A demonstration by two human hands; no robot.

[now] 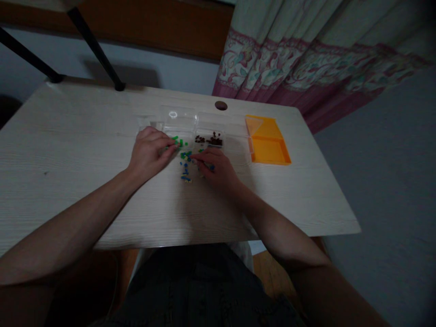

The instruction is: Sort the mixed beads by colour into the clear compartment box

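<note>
My left hand [151, 149] is closed in a pinch over the near left edge of a clear plastic box [179, 119]; whatever its fingertips hold is too small to make out. Small green bricks [181, 142] lie in that box beside the fingertips. My right hand [216, 168] pinches at a loose pile of small blue bricks [185, 171] on the table, mixed with some green and pale yellow pieces. What sits between its fingers cannot be named. Dark brown bricks [215, 141] fill part of a second clear box [210, 119], just beyond my right hand.
An orange box [270, 150] with its lid raised stands on the right of the pale wooden table [85, 150]. More clear plastic lies beside it. A round cable hole [221, 105] is near the back edge. Black legs [117, 84] rise at the back left, and a curtain [272, 63] hangs behind.
</note>
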